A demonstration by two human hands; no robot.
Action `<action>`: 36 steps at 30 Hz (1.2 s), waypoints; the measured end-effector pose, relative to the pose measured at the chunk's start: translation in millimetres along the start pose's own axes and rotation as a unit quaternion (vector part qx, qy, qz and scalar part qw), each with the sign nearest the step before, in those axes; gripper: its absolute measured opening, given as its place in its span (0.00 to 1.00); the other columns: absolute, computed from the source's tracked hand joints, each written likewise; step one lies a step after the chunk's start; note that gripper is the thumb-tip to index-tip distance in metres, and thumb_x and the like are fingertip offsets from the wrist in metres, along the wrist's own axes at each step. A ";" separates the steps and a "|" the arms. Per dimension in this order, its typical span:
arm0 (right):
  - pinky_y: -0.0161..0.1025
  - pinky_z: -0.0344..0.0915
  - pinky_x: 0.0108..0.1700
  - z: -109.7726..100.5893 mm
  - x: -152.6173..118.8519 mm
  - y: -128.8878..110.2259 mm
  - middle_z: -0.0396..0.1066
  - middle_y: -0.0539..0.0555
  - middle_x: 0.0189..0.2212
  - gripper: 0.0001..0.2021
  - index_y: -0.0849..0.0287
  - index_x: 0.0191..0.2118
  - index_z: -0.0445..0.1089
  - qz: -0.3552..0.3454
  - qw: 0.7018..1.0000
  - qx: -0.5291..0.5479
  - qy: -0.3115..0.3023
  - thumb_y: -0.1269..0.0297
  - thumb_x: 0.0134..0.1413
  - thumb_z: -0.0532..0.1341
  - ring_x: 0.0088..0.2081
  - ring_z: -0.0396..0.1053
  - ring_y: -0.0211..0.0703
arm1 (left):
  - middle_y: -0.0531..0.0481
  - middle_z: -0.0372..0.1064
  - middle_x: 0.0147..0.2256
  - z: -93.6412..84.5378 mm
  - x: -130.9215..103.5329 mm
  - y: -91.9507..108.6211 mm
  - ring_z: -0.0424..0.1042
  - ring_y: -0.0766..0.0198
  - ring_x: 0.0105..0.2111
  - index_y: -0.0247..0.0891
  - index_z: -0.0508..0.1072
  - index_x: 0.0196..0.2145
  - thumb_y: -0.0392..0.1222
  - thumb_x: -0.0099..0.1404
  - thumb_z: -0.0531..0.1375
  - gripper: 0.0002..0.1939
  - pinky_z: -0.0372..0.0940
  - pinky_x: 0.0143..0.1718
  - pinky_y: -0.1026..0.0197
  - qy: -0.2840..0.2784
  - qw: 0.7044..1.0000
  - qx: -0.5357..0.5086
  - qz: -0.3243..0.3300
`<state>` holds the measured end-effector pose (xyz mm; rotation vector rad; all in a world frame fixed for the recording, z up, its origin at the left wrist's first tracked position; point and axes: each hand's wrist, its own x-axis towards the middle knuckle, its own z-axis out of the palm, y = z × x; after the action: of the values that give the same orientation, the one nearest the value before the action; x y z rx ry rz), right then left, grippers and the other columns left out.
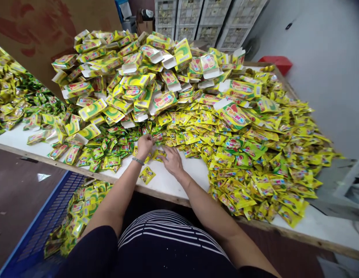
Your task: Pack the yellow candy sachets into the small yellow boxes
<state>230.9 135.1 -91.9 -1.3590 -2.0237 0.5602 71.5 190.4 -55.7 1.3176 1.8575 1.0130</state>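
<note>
My left hand (145, 146), with a bracelet at the wrist, is closed, its fingertips pinched together at the edge of the packet pile. What it grips is too small to make out; a red and yellow piece (158, 137) lies right beside the fingertips. My right hand (172, 162) reaches over the white tabletop (168, 179), fingers stretched out and touching or nearly touching a small yellow packet (158, 155). Nearer the front edge, a single yellow packet (147, 175) lies flat. Green packets (110, 148) are heaped left of my hands.
Yellow-green cartons (133, 81), many with open flaps, are piled at the back. A large heap of yellow packets (263, 154) covers the right side. Below the left edge stands a blue crate (37, 227) with filled cartons. A brown cardboard box (55, 31) rises behind; white crates (188, 17) are stacked beyond.
</note>
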 end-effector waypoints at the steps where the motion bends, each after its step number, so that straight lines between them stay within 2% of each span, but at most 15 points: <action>1: 0.50 0.61 0.57 1.5 1.6 -4.5 0.71 0.60 0.55 0.18 0.58 0.57 0.70 -0.012 1.000 -0.006 -0.024 0.64 0.62 0.59 0.56 0.64 0.55 | 0.53 0.65 0.20 -9.2 -4.7 -5.7 0.63 0.66 0.23 0.39 0.67 0.21 0.46 0.54 0.64 0.12 0.54 0.27 0.63 0.008 1.000 0.011 0.017; 3: 0.52 0.61 0.57 3.4 4.1 -10.3 0.71 0.61 0.55 0.22 0.57 0.59 0.68 -0.004 0.998 -0.006 -0.058 0.66 0.58 0.62 0.56 0.64 0.56 | 0.55 0.63 0.21 -25.6 -13.6 -17.2 0.61 0.68 0.23 0.39 0.65 0.22 0.46 0.53 0.65 0.13 0.53 0.27 0.64 0.011 0.999 0.000 0.046; 7: 0.50 0.65 0.53 -0.8 3.0 -2.1 0.76 0.60 0.46 0.25 0.56 0.53 0.72 0.108 0.991 0.037 -0.071 0.65 0.46 0.71 0.48 0.71 0.56 | 0.56 0.63 0.23 -42.0 -32.0 -33.9 0.62 0.69 0.24 0.39 0.65 0.27 0.48 0.48 0.67 0.15 0.57 0.28 0.65 -0.042 0.989 -0.138 0.036; 9: 0.48 0.67 0.50 -8.4 -0.2 8.9 0.77 0.57 0.42 0.23 0.55 0.48 0.73 0.155 0.982 0.082 -0.065 0.62 0.44 0.72 0.44 0.73 0.53 | 0.56 0.64 0.24 -43.2 -41.1 -36.0 0.64 0.69 0.24 0.39 0.65 0.28 0.48 0.46 0.68 0.17 0.60 0.29 0.64 -0.061 0.981 -0.182 0.013; 11: 0.46 0.68 0.48 -18.7 -3.0 17.7 0.77 0.55 0.40 0.20 0.57 0.46 0.72 0.163 0.972 0.162 -0.048 0.58 0.46 0.70 0.42 0.73 0.49 | 0.55 0.64 0.24 -42.4 -49.0 -33.6 0.64 0.69 0.24 0.38 0.66 0.28 0.47 0.46 0.68 0.17 0.60 0.29 0.64 -0.083 0.977 -0.194 0.006; 14: 0.42 0.69 0.44 -32.6 -4.0 18.0 0.77 0.55 0.40 0.20 0.59 0.45 0.71 0.147 0.947 0.282 -0.041 0.52 0.50 0.66 0.40 0.73 0.46 | 0.54 0.67 0.25 -39.9 -56.4 -25.1 0.65 0.68 0.25 0.37 0.69 0.28 0.43 0.49 0.68 0.13 0.59 0.29 0.64 -0.150 0.972 -0.172 0.047; 18: 0.42 0.69 0.44 -38.6 -1.5 2.8 0.77 0.55 0.39 0.21 0.59 0.44 0.73 0.142 0.954 0.254 -0.069 0.51 0.47 0.68 0.40 0.73 0.46 | 0.53 0.67 0.25 -32.4 -58.8 -15.7 0.65 0.68 0.26 0.36 0.70 0.27 0.39 0.51 0.67 0.09 0.58 0.29 0.64 -0.223 0.955 -0.178 0.082; 21: 0.42 0.68 0.44 -37.2 -0.1 -1.9 0.77 0.54 0.37 0.20 0.60 0.43 0.73 0.137 0.964 0.220 -0.067 0.52 0.47 0.67 0.39 0.72 0.46 | 0.53 0.67 0.26 -23.9 -60.6 -15.7 0.66 0.68 0.26 0.36 0.69 0.28 0.39 0.51 0.67 0.09 0.60 0.30 0.64 -0.219 0.953 -0.196 0.071; 23: 0.41 0.68 0.40 -36.0 0.2 0.8 0.76 0.54 0.33 0.19 0.60 0.38 0.73 0.153 0.965 0.208 -0.051 0.50 0.45 0.67 0.35 0.71 0.45 | 0.52 0.68 0.26 -19.3 -63.9 -16.7 0.68 0.66 0.27 0.37 0.69 0.29 0.38 0.52 0.66 0.08 0.62 0.32 0.63 -0.201 0.961 -0.177 0.067; 26: 0.39 0.67 0.36 -35.5 0.1 7.1 0.75 0.52 0.30 0.19 0.59 0.33 0.71 0.186 0.955 0.229 -0.009 0.48 0.43 0.68 0.32 0.70 0.43 | 0.50 0.73 0.31 -16.3 -70.6 -14.5 0.71 0.64 0.32 0.38 0.71 0.33 0.40 0.55 0.65 0.08 0.64 0.38 0.61 -0.113 0.986 -0.094 0.082; 28: 0.38 0.68 0.34 -36.2 -0.6 8.3 0.75 0.52 0.30 0.21 0.59 0.34 0.70 0.197 0.939 0.283 -0.014 0.46 0.43 0.68 0.32 0.70 0.43 | 0.49 0.74 0.34 -16.2 -73.8 -10.6 0.71 0.62 0.34 0.39 0.73 0.37 0.44 0.57 0.65 0.11 0.64 0.39 0.61 -0.061 0.993 -0.073 0.076; 29: 0.37 0.68 0.33 -36.7 -1.2 7.5 0.75 0.52 0.30 0.21 0.59 0.36 0.71 0.194 0.931 0.308 -0.030 0.46 0.44 0.68 0.31 0.70 0.43 | 0.48 0.74 0.33 -16.2 -74.6 -8.7 0.71 0.62 0.34 0.38 0.74 0.38 0.46 0.57 0.65 0.13 0.64 0.38 0.60 -0.063 0.992 -0.090 0.060; 33: 0.38 0.69 0.37 -38.2 -3.7 1.6 0.76 0.52 0.33 0.22 0.60 0.38 0.72 0.152 0.934 0.312 -0.082 0.45 0.46 0.67 0.34 0.71 0.43 | 0.51 0.72 0.25 -13.6 -74.1 -8.8 0.70 0.64 0.27 0.35 0.74 0.34 0.48 0.51 0.69 0.16 0.63 0.32 0.62 -0.168 0.956 -0.236 -0.035; 34: 0.38 0.69 0.39 -37.8 -4.1 1.3 0.76 0.53 0.34 0.22 0.60 0.39 0.72 0.148 0.938 0.304 -0.073 0.44 0.47 0.66 0.36 0.71 0.43 | 0.52 0.71 0.24 -12.0 -74.3 -10.7 0.70 0.65 0.26 0.35 0.74 0.33 0.47 0.49 0.70 0.17 0.63 0.30 0.63 -0.168 0.950 -0.259 -0.051; 36: 0.39 0.69 0.42 -35.5 -4.7 2.9 0.76 0.53 0.35 0.23 0.59 0.38 0.73 0.163 0.940 0.296 -0.037 0.43 0.47 0.66 0.37 0.71 0.44 | 0.55 0.69 0.22 -7.1 -76.4 -15.1 0.68 0.67 0.24 0.35 0.73 0.33 0.46 0.49 0.71 0.17 0.62 0.28 0.64 -0.119 0.947 -0.290 -0.073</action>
<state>259.1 131.9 -69.7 -1.2973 -1.4949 1.2679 81.0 112.9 -60.3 0.8878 1.3099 1.1467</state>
